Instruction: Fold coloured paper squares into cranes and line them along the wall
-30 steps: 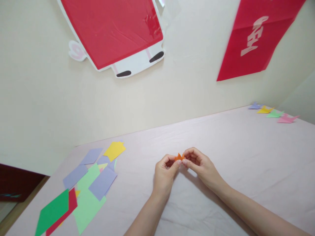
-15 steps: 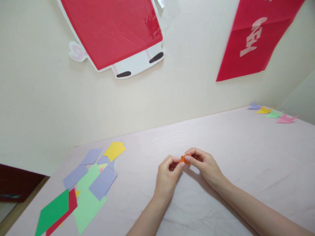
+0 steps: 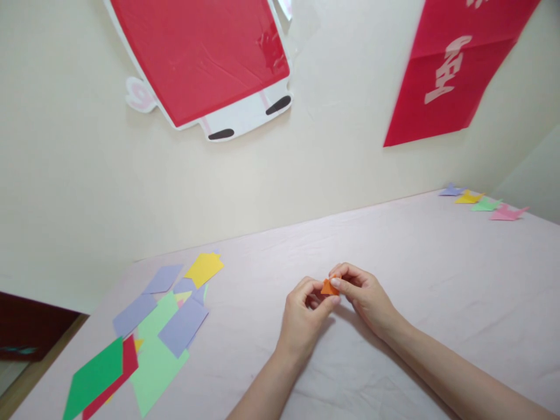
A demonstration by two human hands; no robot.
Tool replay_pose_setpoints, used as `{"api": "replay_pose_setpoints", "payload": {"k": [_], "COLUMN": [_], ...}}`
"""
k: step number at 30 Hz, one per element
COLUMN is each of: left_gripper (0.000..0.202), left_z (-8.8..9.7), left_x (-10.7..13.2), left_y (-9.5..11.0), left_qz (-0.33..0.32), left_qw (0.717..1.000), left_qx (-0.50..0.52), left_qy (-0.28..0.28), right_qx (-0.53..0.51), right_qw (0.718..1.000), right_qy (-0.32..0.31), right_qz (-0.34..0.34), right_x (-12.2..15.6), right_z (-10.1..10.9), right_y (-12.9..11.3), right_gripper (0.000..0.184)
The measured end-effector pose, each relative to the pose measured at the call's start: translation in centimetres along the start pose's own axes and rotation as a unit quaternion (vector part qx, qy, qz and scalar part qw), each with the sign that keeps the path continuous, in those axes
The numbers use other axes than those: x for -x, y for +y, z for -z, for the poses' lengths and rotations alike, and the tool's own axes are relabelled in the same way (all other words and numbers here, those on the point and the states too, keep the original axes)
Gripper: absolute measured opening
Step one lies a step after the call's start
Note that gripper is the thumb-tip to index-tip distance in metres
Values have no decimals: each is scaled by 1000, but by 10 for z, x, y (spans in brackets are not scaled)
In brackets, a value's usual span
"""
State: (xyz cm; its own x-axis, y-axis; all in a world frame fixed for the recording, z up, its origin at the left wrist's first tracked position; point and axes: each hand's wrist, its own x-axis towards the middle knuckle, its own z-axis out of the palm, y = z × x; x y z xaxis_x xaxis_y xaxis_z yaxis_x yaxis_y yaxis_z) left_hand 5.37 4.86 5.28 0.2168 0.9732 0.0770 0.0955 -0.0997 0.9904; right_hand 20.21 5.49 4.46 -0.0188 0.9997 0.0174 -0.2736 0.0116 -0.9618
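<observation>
A small piece of folded orange paper (image 3: 329, 287) is held up between my two hands, just above the table. My right hand (image 3: 361, 291) pinches its right side, with thumb in front and fingers behind. My left hand (image 3: 301, 309) is closed around the left and lower edge, the index finger at the left side and the thumb tip below. Fingers cover part of the paper, so its full shape is hidden.
Loose coloured paper sheets, among them a light green sheet (image 3: 157, 373) and a dark green sheet (image 3: 96, 376), overlap at the left. Several small folded paper figures, including a pink figure (image 3: 507, 213), stand in a row at the back right. A wall (image 3: 262, 186) rises behind the table.
My left thumb has slid rightward along the lower edge of the orange paper, and more of the paper's front shows. My right hand keeps nearly the same place.
</observation>
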Motion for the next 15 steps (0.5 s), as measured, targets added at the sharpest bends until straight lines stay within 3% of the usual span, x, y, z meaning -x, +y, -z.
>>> {"api": "replay_pose_setpoints", "payload": {"k": [15], "left_gripper": [19], "left_z": [-4], "left_x": [2], "left_y": [-3], "left_qz": [12], "left_qw": [1000], "left_qx": [-19], "left_qy": [-16], "right_qx": [54], "right_qw": [998], "right_qy": [16], "right_qz": [18], "right_x": [1], "right_z": [2], "right_y": [2], "right_gripper": [27]}}
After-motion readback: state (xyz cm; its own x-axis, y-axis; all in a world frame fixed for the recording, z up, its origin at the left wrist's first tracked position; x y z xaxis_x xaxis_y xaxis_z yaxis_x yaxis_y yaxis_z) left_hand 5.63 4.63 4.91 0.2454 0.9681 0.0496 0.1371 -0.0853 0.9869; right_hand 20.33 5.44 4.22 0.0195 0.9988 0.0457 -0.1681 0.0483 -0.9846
